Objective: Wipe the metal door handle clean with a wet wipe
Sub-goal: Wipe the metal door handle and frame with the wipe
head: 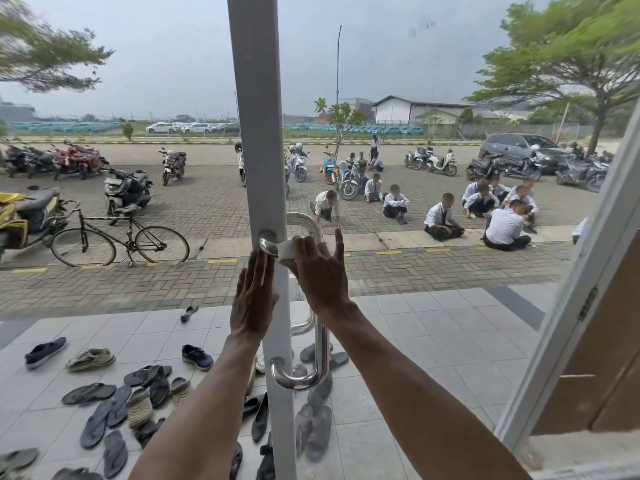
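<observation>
A polished metal door handle (320,355) runs vertically along the white door frame (258,133), bolted at top and bottom. My right hand (317,271) presses a white wet wipe (285,251) against the handle's upper bend, fingers wrapped over it. My left hand (252,296) lies flat on the white frame just below the upper mount, fingers straight and together, holding nothing. The handle's middle stretch is hidden behind my right wrist.
Glass panes stand on both sides of the frame. Outside, several shoes and sandals (138,393) lie on the tiled porch. Beyond are a bicycle (119,242), parked motorbikes and several people sitting on the paving (443,220). Another white frame (571,299) slants at right.
</observation>
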Action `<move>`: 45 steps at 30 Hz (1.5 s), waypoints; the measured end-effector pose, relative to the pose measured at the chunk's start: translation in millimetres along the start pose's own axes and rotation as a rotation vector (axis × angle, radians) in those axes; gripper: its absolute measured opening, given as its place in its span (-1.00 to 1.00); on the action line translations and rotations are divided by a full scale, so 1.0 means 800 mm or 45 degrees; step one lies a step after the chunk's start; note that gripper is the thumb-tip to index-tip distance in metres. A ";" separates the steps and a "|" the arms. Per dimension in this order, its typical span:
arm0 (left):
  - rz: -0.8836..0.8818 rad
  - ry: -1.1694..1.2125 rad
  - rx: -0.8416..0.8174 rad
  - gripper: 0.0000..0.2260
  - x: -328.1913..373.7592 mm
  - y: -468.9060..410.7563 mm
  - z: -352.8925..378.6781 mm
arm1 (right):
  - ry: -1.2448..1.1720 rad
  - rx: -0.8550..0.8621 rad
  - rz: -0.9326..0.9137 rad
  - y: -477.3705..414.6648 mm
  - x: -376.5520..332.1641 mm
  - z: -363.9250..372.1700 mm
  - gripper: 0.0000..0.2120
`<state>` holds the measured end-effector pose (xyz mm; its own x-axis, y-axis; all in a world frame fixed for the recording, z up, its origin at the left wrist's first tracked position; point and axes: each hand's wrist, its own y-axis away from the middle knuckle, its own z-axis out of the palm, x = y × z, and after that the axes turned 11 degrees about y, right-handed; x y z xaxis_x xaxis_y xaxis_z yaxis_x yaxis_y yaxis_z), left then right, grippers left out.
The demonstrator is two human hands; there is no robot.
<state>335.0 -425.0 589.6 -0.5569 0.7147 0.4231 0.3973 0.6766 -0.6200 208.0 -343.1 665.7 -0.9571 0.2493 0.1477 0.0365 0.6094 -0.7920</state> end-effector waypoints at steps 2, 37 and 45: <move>-0.024 -0.030 -0.014 0.10 0.004 0.001 0.004 | 0.010 -0.021 0.020 0.002 0.003 0.005 -0.57; 0.128 0.280 0.518 -0.29 0.018 0.000 0.028 | -0.313 -0.152 0.216 0.019 0.012 0.015 -0.73; 0.278 -0.041 0.702 -0.56 0.056 -0.049 -0.009 | -0.476 -0.162 0.362 0.043 0.014 0.024 -0.70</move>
<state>299.5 -418.3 637.4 -0.5305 0.8152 0.2323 0.0725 0.3167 -0.9458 192.8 -333.5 628.9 -0.9409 0.1459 -0.3057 0.3242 0.6491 -0.6882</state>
